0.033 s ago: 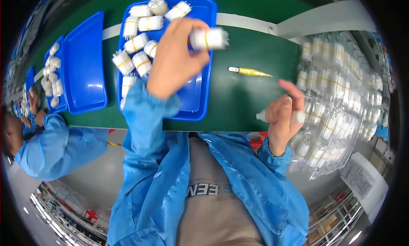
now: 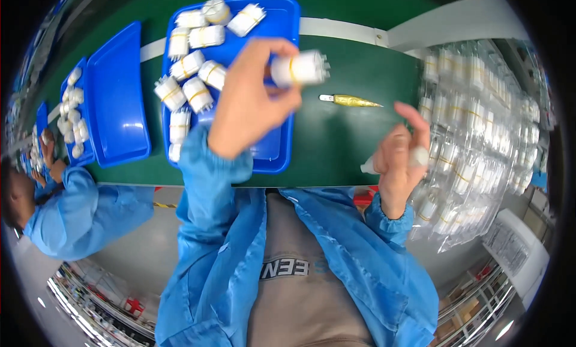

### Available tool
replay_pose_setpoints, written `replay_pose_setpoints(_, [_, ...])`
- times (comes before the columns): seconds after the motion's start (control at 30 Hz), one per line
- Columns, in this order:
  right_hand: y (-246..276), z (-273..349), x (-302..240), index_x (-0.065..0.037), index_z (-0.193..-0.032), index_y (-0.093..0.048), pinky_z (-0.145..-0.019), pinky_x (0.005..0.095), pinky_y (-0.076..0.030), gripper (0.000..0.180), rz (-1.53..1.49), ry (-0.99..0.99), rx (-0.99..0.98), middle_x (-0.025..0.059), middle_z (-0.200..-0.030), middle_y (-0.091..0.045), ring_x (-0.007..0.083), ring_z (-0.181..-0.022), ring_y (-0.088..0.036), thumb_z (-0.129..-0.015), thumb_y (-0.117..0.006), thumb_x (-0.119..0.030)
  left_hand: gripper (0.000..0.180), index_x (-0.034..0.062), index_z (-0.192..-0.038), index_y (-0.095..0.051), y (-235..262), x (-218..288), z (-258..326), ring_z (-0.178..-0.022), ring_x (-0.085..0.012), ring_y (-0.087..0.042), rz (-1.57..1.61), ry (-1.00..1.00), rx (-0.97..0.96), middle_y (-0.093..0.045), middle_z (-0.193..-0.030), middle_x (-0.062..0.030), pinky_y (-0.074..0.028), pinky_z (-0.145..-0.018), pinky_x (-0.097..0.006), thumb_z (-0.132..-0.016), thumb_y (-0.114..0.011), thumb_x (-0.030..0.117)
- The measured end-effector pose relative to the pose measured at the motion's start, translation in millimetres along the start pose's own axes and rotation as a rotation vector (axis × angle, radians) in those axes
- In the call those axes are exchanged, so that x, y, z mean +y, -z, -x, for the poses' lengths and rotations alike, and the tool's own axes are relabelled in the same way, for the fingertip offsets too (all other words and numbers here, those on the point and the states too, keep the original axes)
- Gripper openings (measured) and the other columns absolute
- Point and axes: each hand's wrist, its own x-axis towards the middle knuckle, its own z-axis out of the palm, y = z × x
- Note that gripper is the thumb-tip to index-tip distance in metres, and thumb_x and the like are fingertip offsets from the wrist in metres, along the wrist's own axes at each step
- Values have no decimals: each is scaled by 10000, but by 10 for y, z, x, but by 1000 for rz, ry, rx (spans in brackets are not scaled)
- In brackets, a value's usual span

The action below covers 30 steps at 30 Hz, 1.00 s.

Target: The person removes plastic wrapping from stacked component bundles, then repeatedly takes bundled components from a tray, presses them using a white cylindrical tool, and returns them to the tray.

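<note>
My left hand [image 2: 249,101] is raised over the right part of a blue tray [image 2: 279,158]. Its thumb and fingers grip a white cylindrical part [image 2: 298,69] with a yellow band round it and short prongs at its right end; motion blurs it slightly. Several similar white banded parts [image 2: 197,93] lie in the tray. Off to the right, my right hand [image 2: 401,158] curls round a small white tapered tube [image 2: 419,156], most of it hidden by the fingers, with the index finger raised. A gold tapered piece with a white end [image 2: 354,101] rests on the green table between my hands.
Stacked clear plastic packs [image 2: 459,149] of white banded parts stand at the right. A second blue tray [image 2: 117,101] is on the left, near another tray with white parts [image 2: 73,116]. A co-worker in a blue sleeve [image 2: 90,218] works at the far left.
My left hand has shifted slightly down and right with the white part. The raised index finger of my right hand has moved a little upward. The whole view has shifted slightly.
</note>
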Motion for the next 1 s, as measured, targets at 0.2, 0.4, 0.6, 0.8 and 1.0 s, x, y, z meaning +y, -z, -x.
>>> replay_pose_setpoints(0.2, [-180,-246,168,-59,-1330,-607,-666,276,-508,629,474,11,-383,36,-766,-643,93,-737,-611,-785,-899,-171,560,70,-1232,-608,-461,-263,422,-1108,-383,-645,-93,-231,-139,-659,-1198,-162,-518,-975,-409,-704,-792,34])
replay_pose_setpoints(0.4, [45,-82,217,-58,-1205,-593,-641,325,-550,494,745,-56,-438,73,-873,-696,191,-715,-705,-819,-871,-192,530,98,-1191,-653,-568,-444,491,-985,-324,-684,-301,-369,-165,-719,-1088,-98,-527,-960,-439,-688,-814,66])
replay_pose_setpoints(0.6, [201,-85,237,-58,-862,-463,-456,302,-344,293,-140,259,-29,76,-602,-455,123,-501,-402,-1053,-575,-249,459,118,-1194,-665,-530,-469,452,-1007,-238,-712,-371,-382,-326,-744,-1171,-29,-500,-987,-399,-748,-766,77])
replay_pose_setpoints(0.8, [-94,-71,390,-59,-824,-391,-429,348,-314,352,-354,367,-19,88,-589,-460,140,-464,-356,-1053,-572,-255,458,114,-1196,-675,-534,-460,464,-1045,-233,-701,-363,-386,-324,-743,-1164,-34,-486,-993,-389,-746,-754,82])
replay_pose_setpoints(1.0, [-133,-60,395,-47,-780,-367,-431,319,-304,378,-234,296,-29,94,-584,-493,114,-490,-354,-1048,-575,-212,455,111,-1192,-677,-524,-467,476,-1050,-226,-699,-358,-374,-331,-742,-1159,-39,-484,-993,-386,-744,-751,81])
